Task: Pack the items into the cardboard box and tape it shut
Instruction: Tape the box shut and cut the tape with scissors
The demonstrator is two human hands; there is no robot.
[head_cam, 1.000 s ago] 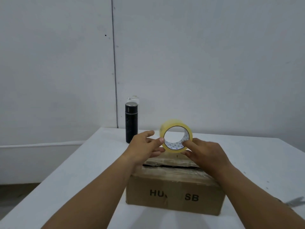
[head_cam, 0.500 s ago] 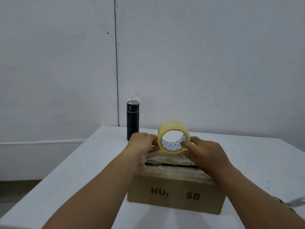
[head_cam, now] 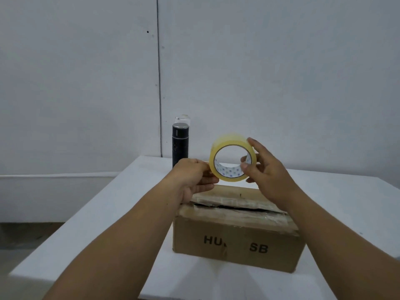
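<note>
A brown cardboard box [head_cam: 236,241] printed with black letters sits on the white table [head_cam: 112,215], its top flaps folded down with a dark gap between them. Above the box I hold a roll of yellowish clear tape [head_cam: 229,146] upright, its hole facing me. My right hand [head_cam: 268,176] grips the roll's right side, thumb inside the core and fingers over the outer rim. My left hand [head_cam: 194,178] pinches at the roll's left edge with curled fingers.
A tall black bottle [head_cam: 180,146] with a silver cap stands at the table's back edge against the white wall. The table's left edge drops to a grey floor [head_cam: 17,237].
The tape roll has risen a little above the box. My right hand shifted from the roll's lower right to grip its right side, thumb through the core. My left hand closed onto the left edge.
</note>
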